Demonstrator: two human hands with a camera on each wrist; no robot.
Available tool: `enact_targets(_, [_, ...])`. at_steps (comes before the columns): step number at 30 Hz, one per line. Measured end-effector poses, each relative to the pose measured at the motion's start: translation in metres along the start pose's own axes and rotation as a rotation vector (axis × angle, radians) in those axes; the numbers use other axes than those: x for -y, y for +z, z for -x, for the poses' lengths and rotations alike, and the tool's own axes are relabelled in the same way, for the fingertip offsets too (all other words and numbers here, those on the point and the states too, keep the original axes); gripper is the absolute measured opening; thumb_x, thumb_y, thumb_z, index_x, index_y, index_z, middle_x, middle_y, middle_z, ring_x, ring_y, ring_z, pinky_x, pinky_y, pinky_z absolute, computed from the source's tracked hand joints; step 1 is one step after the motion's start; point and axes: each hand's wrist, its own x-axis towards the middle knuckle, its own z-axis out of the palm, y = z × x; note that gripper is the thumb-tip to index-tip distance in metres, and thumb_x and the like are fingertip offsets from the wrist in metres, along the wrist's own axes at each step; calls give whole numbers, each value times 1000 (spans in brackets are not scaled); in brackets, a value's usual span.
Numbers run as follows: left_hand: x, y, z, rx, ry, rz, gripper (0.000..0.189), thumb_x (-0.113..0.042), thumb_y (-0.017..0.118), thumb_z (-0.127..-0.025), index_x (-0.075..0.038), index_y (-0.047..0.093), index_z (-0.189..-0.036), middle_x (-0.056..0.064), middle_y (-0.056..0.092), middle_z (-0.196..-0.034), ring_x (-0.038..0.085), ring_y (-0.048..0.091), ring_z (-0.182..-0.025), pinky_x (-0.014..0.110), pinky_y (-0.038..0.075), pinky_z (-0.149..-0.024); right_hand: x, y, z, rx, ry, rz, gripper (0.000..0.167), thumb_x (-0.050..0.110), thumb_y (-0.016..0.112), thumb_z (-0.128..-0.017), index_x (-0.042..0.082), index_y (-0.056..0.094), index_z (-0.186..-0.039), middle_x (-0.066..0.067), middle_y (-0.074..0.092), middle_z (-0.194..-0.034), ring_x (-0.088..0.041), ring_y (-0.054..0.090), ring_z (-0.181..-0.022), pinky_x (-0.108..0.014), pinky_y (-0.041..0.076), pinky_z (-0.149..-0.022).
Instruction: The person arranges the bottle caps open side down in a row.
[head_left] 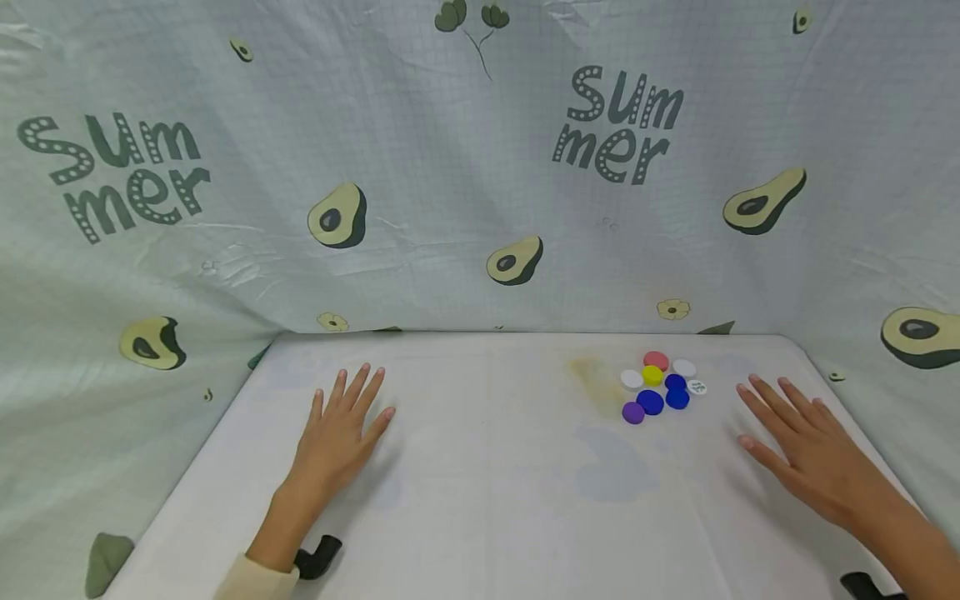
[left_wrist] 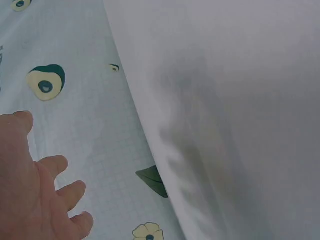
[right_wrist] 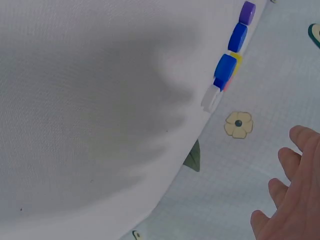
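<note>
Several round bottle caps lie in a cluster on the right half of the white table in the head view. Among them are a red cap [head_left: 656, 360], a yellow cap [head_left: 652, 376], a purple cap [head_left: 633, 412], a blue cap [head_left: 650, 402], a plain white cap [head_left: 632, 380] and a white cap with dark print [head_left: 697, 387]. My right hand [head_left: 813, 450], fingers spread, is to the right of the cluster and touches none of it. Over the left side of the table is my left hand [head_left: 337, 442], its fingers straight and holding nothing.
The table [head_left: 487, 500] is covered in white, with a faint yellowish stain [head_left: 592, 379] left of the caps. A pale sheet [head_left: 420, 167] printed with avocados and lettering hangs behind and along both sides. Black straps [head_left: 318, 557] show at the wrists.
</note>
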Motion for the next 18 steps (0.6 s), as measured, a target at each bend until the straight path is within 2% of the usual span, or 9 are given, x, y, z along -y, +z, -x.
enact_targets(12, [-32,11,-16,-29,105,158,64,-44,48,-107,-18,29,-162,7,25,-167,34,15,-155,63,6,-122,10,5,-6,-11,-43,5,80,44,56,-102,21,12,-165,-18,21,-167,-25,-17,-155,-44,-24,-117])
enact_targets(18, [-43,12,-21,-49,143,231,63,-45,47,-107,-16,32,-160,8,30,-165,33,19,-154,63,11,-121,15,6,-7,24,-26,-7,79,46,56,-102,21,15,-164,-18,20,-167,-30,-14,-155,-44,-24,-116])
